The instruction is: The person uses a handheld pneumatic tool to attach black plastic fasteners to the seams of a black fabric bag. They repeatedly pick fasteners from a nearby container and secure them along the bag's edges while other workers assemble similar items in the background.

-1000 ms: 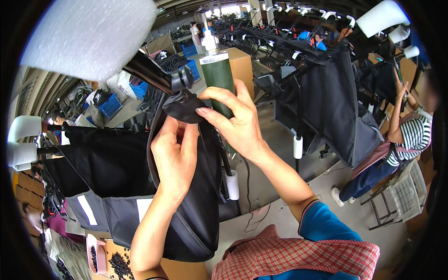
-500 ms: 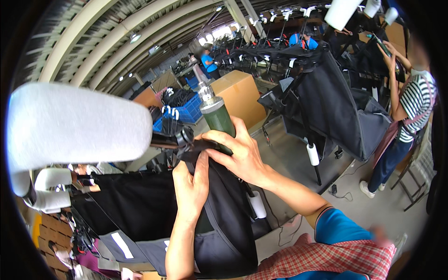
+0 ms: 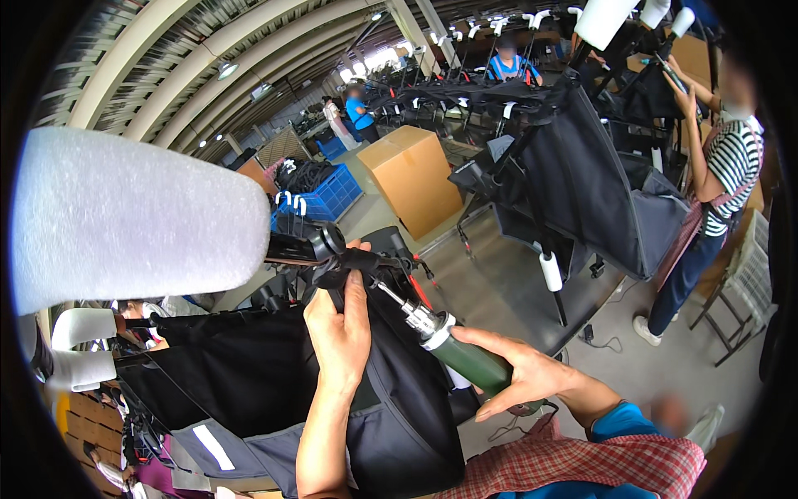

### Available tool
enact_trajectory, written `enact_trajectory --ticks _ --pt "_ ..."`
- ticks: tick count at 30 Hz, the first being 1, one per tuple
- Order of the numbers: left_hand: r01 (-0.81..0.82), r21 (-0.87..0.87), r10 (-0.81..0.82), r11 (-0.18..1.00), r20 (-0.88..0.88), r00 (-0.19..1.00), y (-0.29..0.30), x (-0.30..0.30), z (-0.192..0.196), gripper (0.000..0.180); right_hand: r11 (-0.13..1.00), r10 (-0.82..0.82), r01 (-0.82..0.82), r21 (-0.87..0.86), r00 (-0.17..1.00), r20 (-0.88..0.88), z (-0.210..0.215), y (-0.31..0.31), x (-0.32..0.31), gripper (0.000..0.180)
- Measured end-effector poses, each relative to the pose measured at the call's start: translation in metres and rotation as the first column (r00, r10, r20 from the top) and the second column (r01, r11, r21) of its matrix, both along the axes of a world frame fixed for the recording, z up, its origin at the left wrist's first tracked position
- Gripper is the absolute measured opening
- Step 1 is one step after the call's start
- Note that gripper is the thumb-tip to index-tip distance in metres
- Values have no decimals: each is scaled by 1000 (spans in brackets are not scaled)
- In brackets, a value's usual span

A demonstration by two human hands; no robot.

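Your right hand (image 3: 519,374) is wrapped around the dark green power driver (image 3: 465,359), its metal tip driven into the black joint (image 3: 353,264) at centre. Your left hand (image 3: 339,333) presses flat, fingers together, on the black fabric seat (image 3: 399,399) just below. A white foam pad (image 3: 125,216) sits left.

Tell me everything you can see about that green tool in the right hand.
The green tool is a dark green cylinder, seemingly smooth plastic or metal, with a silvery metal collar and a thin shaft at its upper end. It lies tilted, tip up-left toward the black fabric. The right hand grips its lower body.
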State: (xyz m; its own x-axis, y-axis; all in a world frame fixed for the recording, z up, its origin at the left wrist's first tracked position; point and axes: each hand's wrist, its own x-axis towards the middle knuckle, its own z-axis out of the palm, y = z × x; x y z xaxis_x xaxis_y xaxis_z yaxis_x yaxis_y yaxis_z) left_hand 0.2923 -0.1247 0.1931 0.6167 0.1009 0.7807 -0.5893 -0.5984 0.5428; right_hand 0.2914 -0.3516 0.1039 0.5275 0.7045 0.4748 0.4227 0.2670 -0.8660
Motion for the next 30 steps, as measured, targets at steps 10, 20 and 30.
enact_trajectory --ticks 10,20,30 --pt "-61 43 59 997 54 997 -1 3 -4 22 1000 16 -15 6 988 -152 6 8 -6 100" --pt "-68 61 70 996 -18 997 -5 -4 0 26 972 181 -135 192 952 -247 -2 22 -8 105" --pt "-133 48 132 990 15 991 -8 -1 -3 23 866 439 -174 469 714 -546 20 50 -41 96"
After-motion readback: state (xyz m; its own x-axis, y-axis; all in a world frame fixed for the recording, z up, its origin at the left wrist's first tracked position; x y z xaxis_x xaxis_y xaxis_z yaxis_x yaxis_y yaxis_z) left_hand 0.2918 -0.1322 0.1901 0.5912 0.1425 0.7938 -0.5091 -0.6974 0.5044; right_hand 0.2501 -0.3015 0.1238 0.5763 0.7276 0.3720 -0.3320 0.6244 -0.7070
